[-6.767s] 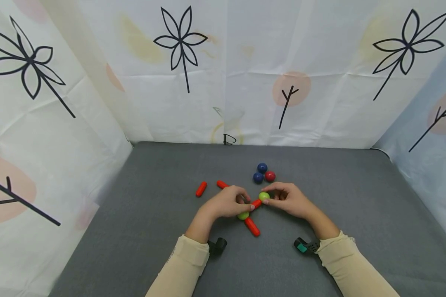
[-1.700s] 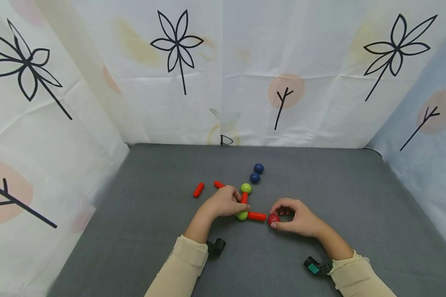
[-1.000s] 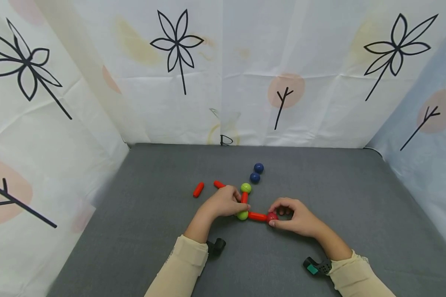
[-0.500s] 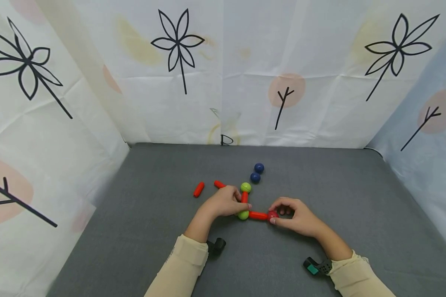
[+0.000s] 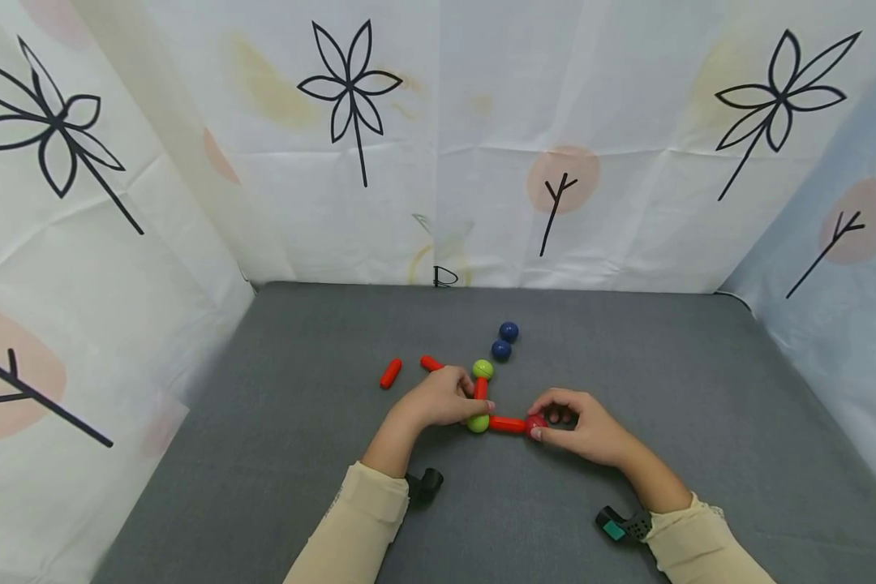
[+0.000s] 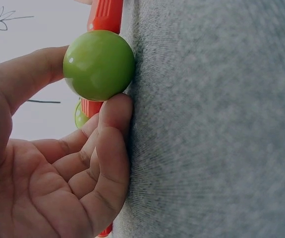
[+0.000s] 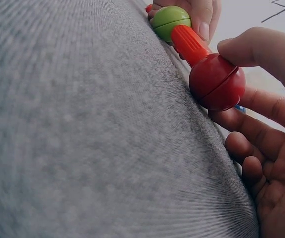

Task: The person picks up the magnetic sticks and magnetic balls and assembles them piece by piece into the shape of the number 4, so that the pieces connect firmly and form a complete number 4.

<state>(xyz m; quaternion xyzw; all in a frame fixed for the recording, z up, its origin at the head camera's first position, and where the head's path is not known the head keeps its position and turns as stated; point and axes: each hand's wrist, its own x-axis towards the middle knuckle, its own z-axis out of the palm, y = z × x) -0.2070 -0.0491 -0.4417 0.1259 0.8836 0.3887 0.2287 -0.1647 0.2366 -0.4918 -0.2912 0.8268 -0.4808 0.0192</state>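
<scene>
**Left hand [image 5: 444,397] pinching green, right hand [image 5: 580,428] pinching red**

So the left hand is clamping the near green ball [image 5: 478,424]; the left wrist view is showing the thumb pressing one side and fingertips the other. The right hand is doing the same to the red ball [image 5: 536,427], also thumb against fingers. A bridging rod [image 5: 507,425], red, is running between those two balls and touching both. A second red rod [image 5: 480,388] is stretching from the far green ball [image 5: 483,369] back toward the near one, its near end hiding behind the left hand. The whole lot is making a rough L.

Two blue balls [image 5: 508,331] are sitting just beyond the far green ball. A loose red stick [image 5: 390,373] is lying off to the left, and a half-hidden stick [image 5: 431,363], red too, is poking out from behind the left hand. Everything's resting on grey cloth [image 5: 299,454].
</scene>
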